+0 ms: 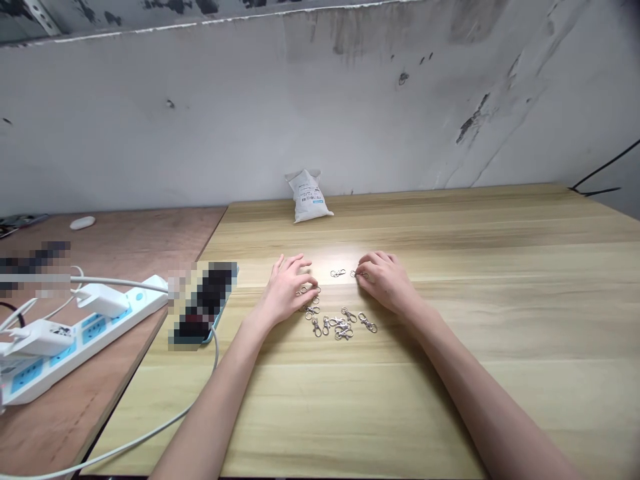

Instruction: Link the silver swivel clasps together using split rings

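Observation:
Several small silver swivel lobster clasps (343,331) lie in a loose cluster on the light wood table. My left hand (289,288) rests at the cluster's left side, fingers apart. Its thumb and fingertips partly cover a few clasps (313,310) there, and whether they touch them is hard to tell. Farther back, a single clasp (338,273) lies between my hands. My right hand (384,277) is closed at the fingertips on another clasp (353,274), which is low at the table surface and partly hidden by the fingers.
A white plastic packet (309,197) with a label stands against the wall. To the left lie a blurred-out phone (207,303) with a white cable (150,432), and a power strip (90,337) with chargers on a brown table. A small white case (83,223) sits behind.

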{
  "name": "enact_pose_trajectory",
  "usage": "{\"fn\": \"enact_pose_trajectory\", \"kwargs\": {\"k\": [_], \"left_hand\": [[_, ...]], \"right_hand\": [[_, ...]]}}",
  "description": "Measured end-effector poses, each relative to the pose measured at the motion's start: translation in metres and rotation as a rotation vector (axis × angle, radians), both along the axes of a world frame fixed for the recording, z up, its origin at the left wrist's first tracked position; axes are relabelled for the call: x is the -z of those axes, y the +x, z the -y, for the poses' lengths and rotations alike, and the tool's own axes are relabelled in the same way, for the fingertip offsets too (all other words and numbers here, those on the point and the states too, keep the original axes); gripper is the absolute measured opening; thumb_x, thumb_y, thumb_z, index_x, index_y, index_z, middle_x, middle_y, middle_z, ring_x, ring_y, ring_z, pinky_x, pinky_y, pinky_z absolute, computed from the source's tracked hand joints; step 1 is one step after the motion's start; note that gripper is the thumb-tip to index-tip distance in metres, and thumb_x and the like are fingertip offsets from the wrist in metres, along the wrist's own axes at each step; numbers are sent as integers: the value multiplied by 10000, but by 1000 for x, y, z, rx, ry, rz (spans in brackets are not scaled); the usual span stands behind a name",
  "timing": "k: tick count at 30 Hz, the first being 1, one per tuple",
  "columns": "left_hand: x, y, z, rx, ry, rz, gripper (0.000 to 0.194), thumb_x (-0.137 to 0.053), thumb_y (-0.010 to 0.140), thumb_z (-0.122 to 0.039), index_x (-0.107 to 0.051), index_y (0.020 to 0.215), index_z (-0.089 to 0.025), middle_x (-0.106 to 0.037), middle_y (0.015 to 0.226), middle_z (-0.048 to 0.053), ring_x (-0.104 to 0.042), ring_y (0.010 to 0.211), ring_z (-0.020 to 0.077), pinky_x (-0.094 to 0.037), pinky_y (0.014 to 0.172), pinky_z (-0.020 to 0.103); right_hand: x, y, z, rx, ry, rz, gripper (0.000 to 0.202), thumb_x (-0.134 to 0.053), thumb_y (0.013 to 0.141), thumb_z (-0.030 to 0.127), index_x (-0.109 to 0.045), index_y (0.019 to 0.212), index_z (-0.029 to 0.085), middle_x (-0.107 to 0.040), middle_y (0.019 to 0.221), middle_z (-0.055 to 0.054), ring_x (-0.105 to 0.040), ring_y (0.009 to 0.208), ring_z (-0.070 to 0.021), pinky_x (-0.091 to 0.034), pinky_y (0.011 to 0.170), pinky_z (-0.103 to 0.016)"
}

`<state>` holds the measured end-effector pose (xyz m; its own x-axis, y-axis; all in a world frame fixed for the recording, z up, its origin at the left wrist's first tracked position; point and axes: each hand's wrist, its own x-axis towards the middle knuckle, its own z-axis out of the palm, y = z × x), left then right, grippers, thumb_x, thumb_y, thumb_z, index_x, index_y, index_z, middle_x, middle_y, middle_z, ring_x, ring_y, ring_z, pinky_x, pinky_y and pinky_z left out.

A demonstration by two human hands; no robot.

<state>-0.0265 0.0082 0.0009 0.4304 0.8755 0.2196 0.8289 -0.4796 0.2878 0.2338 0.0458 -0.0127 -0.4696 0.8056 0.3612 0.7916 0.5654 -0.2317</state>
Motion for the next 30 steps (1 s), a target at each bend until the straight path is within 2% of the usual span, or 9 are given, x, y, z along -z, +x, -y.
{"fn": "enact_pose_trajectory", "kwargs": {"k": [7, 12, 14, 16, 18, 20, 22, 26, 30], "left_hand": [[2, 6, 1, 6, -13, 7, 164, -576, 906, -360, -714, 936, -276, -591, 1293, 44, -379, 1374, 267, -171, 1173, 593], [2, 6, 1, -24, -40, 42, 143, -589, 896, -354, -694, 924, -262, -587, 1299, 46, -381, 1374, 273, -197, 1164, 593], [2, 5, 0, -35, -43, 55, 137, -596, 890, -355, -683, 928, -257, -583, 1304, 47, -380, 1376, 272, -200, 1164, 588], [2, 4, 0, -33, -45, 59, 132, -599, 886, -352, -677, 933, -256, -580, 1309, 47, -381, 1375, 271, -196, 1166, 588], [3, 4, 0, -33, -47, 57, 132, -600, 886, -353, -676, 932, -256, -582, 1307, 46, -382, 1373, 272, -193, 1165, 589], [3, 4, 0, -36, -50, 53, 140, -593, 890, -362, -678, 930, -258, -586, 1297, 44, -381, 1372, 273, -197, 1163, 584], [3, 5, 0, -38, -49, 50, 145, -583, 897, -365, -681, 926, -263, -589, 1289, 40, -381, 1370, 271, -200, 1163, 575], [3, 5, -1, -32, -43, 62, 134, -581, 899, -344, -689, 925, -269, -604, 1262, 37, -402, 1352, 274, -222, 1154, 563], [5, 6, -2, -62, -74, 113, 133, -600, 882, -344, -697, 908, -257, -608, 1260, 52, -405, 1347, 296, -269, 1131, 565]], "right_hand": [[2, -1, 2, -18, -51, -34, 111, -559, 837, 185, -624, 751, 214, -661, 978, -64, -568, 951, -239, -401, 901, -423], [-14, 2, 5, -71, -157, -190, 101, -567, 803, 215, -609, 711, 207, -658, 972, -79, -567, 966, -255, -417, 890, -439], [-26, 8, 9, -117, -373, -353, 112, -556, 796, 257, -600, 707, 205, -651, 901, -70, -580, 885, -226, -466, 775, -370], [-38, 14, 14, -218, -755, -393, 130, -543, 809, 292, -606, 745, 199, -640, 777, -34, -585, 738, -179, -469, 677, -317], [-46, 20, 19, -385, -1160, -398, 103, -569, 784, 281, -611, 780, 188, -661, 763, -26, -617, 719, -163, -484, 696, -304], [-50, 24, 22, -431, -1380, -364, 92, -597, 761, 272, -606, 774, 181, -675, 785, -30, -628, 691, -151, -491, 690, -293], [-49, 26, 22, -410, -1372, -359, 78, -599, 765, 259, -601, 758, 182, -678, 809, -35, -631, 709, -150, -488, 690, -287], [-44, 26, 15, -338, -1050, -374, 114, -576, 815, 285, -625, 777, 189, -674, 808, -35, -597, 734, -157, -455, 650, -277], [-38, 23, 9, -212, -855, -428, 182, -576, 829, 346, -642, 795, 181, -647, 761, -24, -560, 669, -144, -421, 592, -266]]}}
